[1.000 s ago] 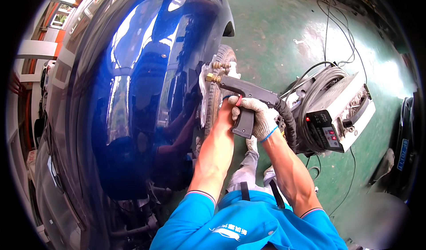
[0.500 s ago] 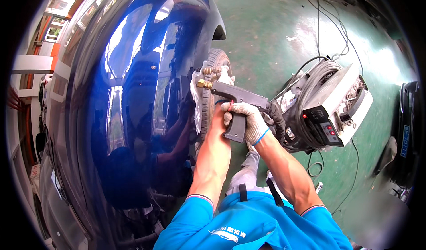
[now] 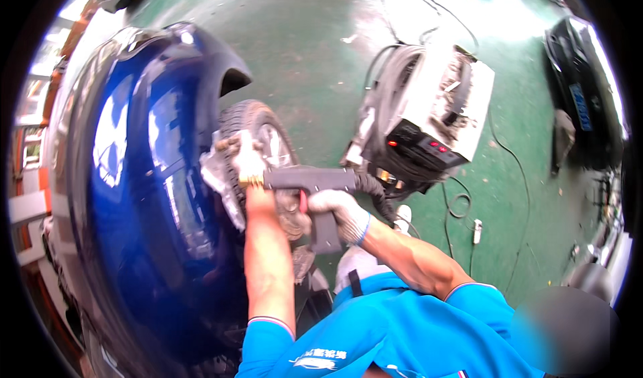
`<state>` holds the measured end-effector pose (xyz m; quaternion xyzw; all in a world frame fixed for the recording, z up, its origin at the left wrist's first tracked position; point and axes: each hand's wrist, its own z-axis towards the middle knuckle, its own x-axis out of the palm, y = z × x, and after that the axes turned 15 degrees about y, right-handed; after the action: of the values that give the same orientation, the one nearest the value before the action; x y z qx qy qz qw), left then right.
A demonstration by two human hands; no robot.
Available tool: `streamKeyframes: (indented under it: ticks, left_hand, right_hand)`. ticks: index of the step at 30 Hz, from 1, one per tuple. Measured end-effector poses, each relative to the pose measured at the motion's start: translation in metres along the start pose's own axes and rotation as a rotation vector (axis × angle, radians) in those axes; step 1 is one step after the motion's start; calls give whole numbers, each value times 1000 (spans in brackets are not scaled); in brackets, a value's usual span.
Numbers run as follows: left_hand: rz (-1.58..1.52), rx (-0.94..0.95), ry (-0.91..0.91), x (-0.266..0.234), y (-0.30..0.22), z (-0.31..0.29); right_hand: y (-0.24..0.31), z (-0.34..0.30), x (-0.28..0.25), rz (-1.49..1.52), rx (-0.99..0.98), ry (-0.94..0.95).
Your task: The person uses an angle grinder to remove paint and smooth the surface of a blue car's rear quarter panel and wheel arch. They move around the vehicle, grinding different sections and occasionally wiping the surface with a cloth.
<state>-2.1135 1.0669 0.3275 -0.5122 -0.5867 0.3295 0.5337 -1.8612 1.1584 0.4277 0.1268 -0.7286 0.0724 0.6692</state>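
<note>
My right hand (image 3: 341,212), in a white knit glove, is closed round the grip of a black pistol-shaped torch (image 3: 309,179). A finger lies at its red trigger. The torch's brass nozzle (image 3: 252,179) points left, passing over my left forearm. Beyond it my left hand (image 3: 248,155), also gloved, is closed on a crumpled whitish cloth-like sheet (image 3: 222,185) at the edge of a blue car's bodywork (image 3: 181,157). Blur hides its fingertips. The car's tyre (image 3: 258,115) and wheel (image 3: 276,147) are just right of that hand.
A white machine (image 3: 479,110) with a lit black panel and a coiled hose (image 3: 388,103) stands to the right on the green floor (image 3: 315,76). A ribbed black hose (image 3: 370,185) leads from the torch toward it. Loose cables cross the floor. A black bumper (image 3: 579,83) lies far right.
The view has turned right and shifted, so the car and machine sit further left. Both hands still hold their things; the nozzle now lies over my left wrist.
</note>
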Motion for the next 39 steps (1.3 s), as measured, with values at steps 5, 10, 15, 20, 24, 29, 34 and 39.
streamKeyframes:
  ticks: [5,10,15,20,24,29,34,39]
  left_hand:
    - [276,137,-23,-5,17,-14]
    - [888,125,-256,-25,59,-93]
    - [833,-151,95,-33,154,-192]
    - [737,-473,450,-32,218,-277]
    - [844,-630,629,-17,225,-312]
    - [954,-776,657,-29,226,-323]
    - [1189,-737,946,-20,254,-333]
    - [1508,-458,1243,57,386,-327]
  right_hand:
    - [-11,-157,-7,-24,-176,-51]
    - [-44,-285,-52,239,-517,-17]
    - [-28,-351,-72,242,-683,124]
    - [-14,-384,-94,163,-736,116]
    - [-7,-419,-110,126,-815,148]
    - [1,-451,-154,173,-872,207]
    - [-2,-477,-185,162,-1044,114]
    - [-36,-520,-243,174,-1333,-15]
